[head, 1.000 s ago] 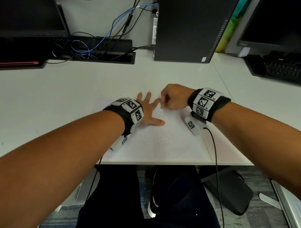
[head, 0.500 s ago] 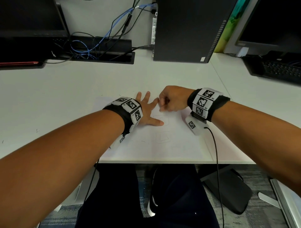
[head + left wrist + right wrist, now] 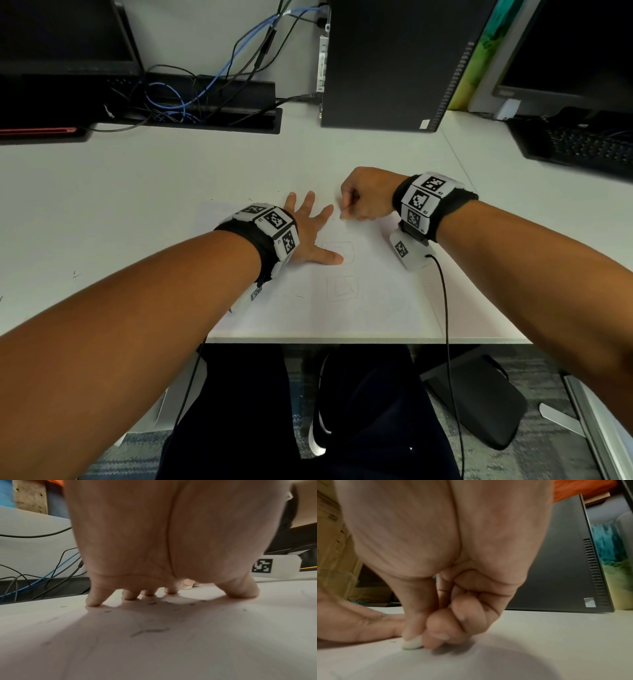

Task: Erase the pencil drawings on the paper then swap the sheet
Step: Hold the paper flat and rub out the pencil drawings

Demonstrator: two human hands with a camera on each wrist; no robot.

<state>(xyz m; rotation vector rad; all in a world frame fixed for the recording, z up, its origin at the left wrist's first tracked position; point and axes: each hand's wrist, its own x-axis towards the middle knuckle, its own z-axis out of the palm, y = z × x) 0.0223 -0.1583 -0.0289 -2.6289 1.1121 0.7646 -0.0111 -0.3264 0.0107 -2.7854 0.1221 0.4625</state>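
Note:
A white sheet of paper (image 3: 383, 308) lies at the desk's near edge, with faint pencil squares (image 3: 342, 287) drawn on it. My left hand (image 3: 308, 236) lies flat on the sheet's upper left, fingers spread and fingertips (image 3: 94, 601) pressing down. My right hand (image 3: 359, 202) is curled at the sheet's top, pinching a small white eraser (image 3: 411, 644) between thumb and fingers, its tip on the paper. The eraser (image 3: 187, 587) also shows beyond my left fingers. Dark eraser crumbs (image 3: 150, 630) lie on the sheet.
A black computer tower (image 3: 394, 61) stands behind the paper. A cable tray with blue and black wires (image 3: 191, 99) is at the back left beside a monitor (image 3: 65, 41). A keyboard (image 3: 582, 147) and a second monitor sit at the right. A wrist cable (image 3: 445, 308) crosses the desk edge.
My right hand with the eraser has shifted slightly up and left on the sheet's top area, rubbing. My left hand stays flat in the same place.

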